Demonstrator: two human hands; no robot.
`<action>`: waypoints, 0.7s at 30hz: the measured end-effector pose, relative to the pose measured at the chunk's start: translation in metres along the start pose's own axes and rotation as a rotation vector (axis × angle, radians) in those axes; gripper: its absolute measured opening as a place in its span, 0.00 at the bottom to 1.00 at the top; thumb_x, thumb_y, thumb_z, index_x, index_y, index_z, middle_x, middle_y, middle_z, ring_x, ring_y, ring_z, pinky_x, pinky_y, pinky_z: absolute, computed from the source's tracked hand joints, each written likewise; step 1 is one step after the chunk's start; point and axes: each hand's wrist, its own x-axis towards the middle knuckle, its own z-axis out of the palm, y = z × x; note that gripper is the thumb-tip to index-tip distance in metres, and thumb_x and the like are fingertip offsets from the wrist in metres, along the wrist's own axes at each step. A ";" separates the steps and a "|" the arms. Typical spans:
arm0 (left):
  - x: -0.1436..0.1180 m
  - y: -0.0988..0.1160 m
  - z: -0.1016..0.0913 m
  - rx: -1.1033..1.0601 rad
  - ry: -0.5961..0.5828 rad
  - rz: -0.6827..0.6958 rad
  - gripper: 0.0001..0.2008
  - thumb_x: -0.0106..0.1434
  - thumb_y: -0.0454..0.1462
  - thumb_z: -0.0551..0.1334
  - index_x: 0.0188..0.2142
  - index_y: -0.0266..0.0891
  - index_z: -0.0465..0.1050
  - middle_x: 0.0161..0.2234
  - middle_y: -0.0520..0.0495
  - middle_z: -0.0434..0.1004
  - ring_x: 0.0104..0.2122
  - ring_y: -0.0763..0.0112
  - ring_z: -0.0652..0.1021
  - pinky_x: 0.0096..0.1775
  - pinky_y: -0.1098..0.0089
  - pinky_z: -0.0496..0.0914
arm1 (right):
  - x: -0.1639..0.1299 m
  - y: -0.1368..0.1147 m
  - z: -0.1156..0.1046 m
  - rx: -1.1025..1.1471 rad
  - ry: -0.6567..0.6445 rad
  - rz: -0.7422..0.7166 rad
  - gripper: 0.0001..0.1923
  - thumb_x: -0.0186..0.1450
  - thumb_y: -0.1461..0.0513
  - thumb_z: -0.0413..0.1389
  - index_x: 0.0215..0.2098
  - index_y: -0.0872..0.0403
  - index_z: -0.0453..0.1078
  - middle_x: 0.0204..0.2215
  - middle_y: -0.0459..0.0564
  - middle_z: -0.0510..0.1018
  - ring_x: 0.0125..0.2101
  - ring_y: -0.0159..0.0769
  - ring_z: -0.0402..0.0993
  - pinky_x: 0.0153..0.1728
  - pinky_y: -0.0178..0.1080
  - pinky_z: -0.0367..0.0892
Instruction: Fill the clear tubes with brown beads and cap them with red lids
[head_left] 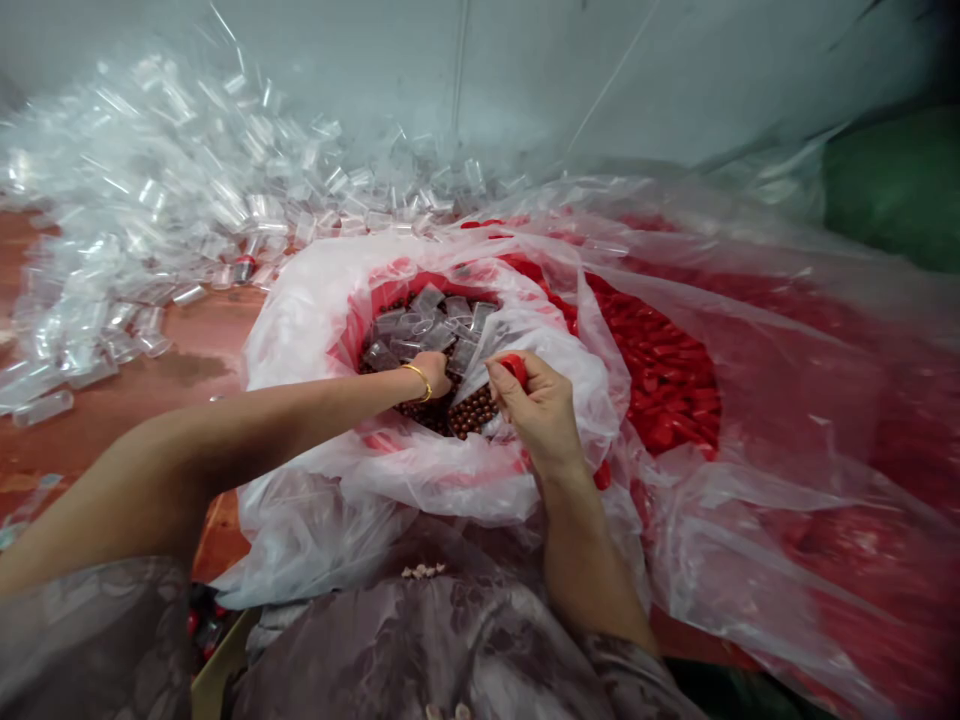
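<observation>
My left hand (432, 375), with a gold bangle at the wrist, reaches down into a plastic-lined red basin (349, 335). Its fingers look curled, and what they hold is hidden. Around it lie small brown balls (472, 412) and several clear plastic tubes (420, 325). Over the basin's right side, my right hand (540, 405) is closed with a red cap (514, 368) between thumb and fingers. A translucent plastic sheet (315, 300) is draped over the basin's rim.
A large heap of clear tubes (187, 180) spreads over the reddish table (199, 350) at the left and back. On the right, a big clear bag (787, 420) holds many red caps (660, 370). A capped tube (244, 268) stands by the heap. Behind is a pale wall (525, 80).
</observation>
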 end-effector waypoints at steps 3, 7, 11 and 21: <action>0.006 0.006 0.002 -0.164 -0.030 -0.015 0.10 0.55 0.30 0.61 0.38 0.32 0.74 0.30 0.45 0.78 0.32 0.66 0.79 0.35 0.71 0.72 | -0.001 -0.003 0.001 0.112 0.020 0.048 0.13 0.61 0.52 0.57 0.32 0.54 0.68 0.18 0.39 0.65 0.15 0.22 0.56 0.16 0.30 0.52; -0.001 0.005 -0.008 -0.452 -0.009 0.057 0.15 0.55 0.27 0.60 0.44 0.33 0.69 0.35 0.48 0.78 0.30 0.77 0.77 0.37 0.75 0.72 | 0.000 -0.009 -0.002 0.311 0.063 0.164 0.14 0.59 0.50 0.57 0.32 0.52 0.67 0.16 0.37 0.61 0.12 0.21 0.51 0.13 0.30 0.46; -0.018 -0.005 -0.024 -0.917 -0.044 0.161 0.18 0.46 0.25 0.66 0.39 0.33 0.70 0.32 0.51 0.77 0.31 0.79 0.76 0.41 0.73 0.70 | 0.005 -0.011 -0.008 0.451 0.056 0.270 0.18 0.59 0.46 0.51 0.32 0.52 0.66 0.16 0.37 0.58 0.11 0.22 0.49 0.12 0.31 0.47; -0.051 -0.010 -0.021 -1.039 -0.058 0.235 0.12 0.49 0.28 0.67 0.33 0.34 0.66 0.28 0.54 0.73 0.28 0.80 0.73 0.39 0.73 0.69 | 0.004 -0.004 0.001 0.278 0.056 0.172 0.18 0.60 0.50 0.54 0.43 0.52 0.69 0.23 0.39 0.65 0.14 0.21 0.54 0.14 0.30 0.49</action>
